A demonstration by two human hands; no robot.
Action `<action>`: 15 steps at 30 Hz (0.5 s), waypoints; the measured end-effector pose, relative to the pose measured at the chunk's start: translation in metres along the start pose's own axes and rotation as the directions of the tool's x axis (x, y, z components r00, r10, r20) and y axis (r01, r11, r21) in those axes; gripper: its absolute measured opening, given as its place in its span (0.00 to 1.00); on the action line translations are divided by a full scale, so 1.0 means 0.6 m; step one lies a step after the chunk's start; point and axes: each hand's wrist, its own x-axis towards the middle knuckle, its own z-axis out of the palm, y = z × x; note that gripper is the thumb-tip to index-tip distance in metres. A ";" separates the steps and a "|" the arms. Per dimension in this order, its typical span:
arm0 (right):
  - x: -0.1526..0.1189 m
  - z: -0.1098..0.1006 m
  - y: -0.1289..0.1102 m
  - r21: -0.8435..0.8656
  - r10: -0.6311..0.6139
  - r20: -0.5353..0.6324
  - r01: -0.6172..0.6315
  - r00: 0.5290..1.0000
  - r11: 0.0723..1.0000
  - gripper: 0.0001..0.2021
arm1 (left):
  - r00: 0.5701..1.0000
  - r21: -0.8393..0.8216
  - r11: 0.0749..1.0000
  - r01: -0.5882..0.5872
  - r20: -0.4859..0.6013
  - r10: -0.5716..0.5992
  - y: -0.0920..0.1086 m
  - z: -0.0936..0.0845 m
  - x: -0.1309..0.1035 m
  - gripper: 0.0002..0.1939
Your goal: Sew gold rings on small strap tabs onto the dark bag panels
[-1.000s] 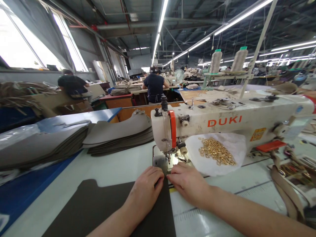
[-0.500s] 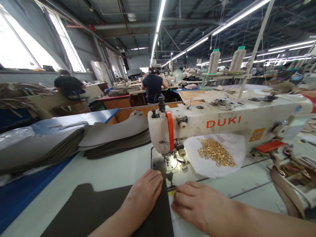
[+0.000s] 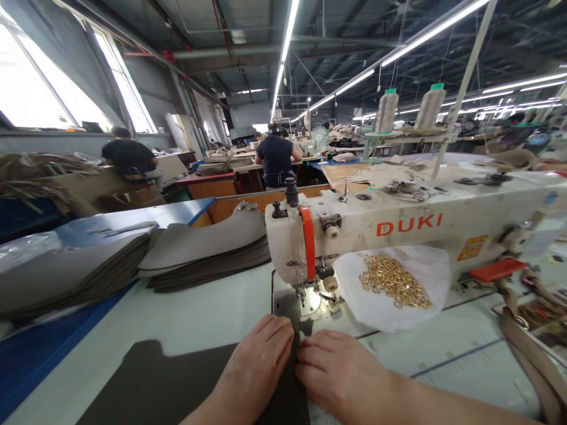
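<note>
The dark panel (image 3: 181, 378) lies flat on the pale desk (image 3: 212, 313), from the lower left to the lower centre of the frame. Its right-hand strip runs up from the bottom edge, between the person's hands, towards the needle plate (image 3: 310, 302) of the sewing machine (image 3: 354, 221) just above. The frame cuts off the near part, so its full long axis cannot be told. The left hand (image 3: 259, 363) is the nearer, resting across the panel; the right hand (image 3: 339, 366) meets its right-hand edge. Both grips have fingers drawn together and curled; whether either pinches the panel or merely presses it cannot be told. The panel looks matt, smooth and charcoal-grey, with a stepped tab at its upper left corner and a straight far edge.
</note>
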 end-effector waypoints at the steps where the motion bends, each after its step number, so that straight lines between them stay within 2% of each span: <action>1: -0.001 0.004 0.001 0.007 0.000 -0.002 0.000 1.000 1.000 0.06 | 1.000 0.007 1.000 -0.005 -0.005 0.005 0.001 0.000 0.001 0.15; 6: -0.003 0.011 0.003 0.028 0.012 -0.019 -0.012 1.000 1.000 0.07 | 1.000 0.016 1.000 -0.012 0.005 0.012 0.000 0.000 0.001 0.15; 15: -0.002 -0.005 -0.002 0.046 0.029 0.004 -0.029 1.000 0.999 0.07 | 1.000 -0.036 0.999 -0.001 0.000 0.001 -0.006 0.006 0.000 0.17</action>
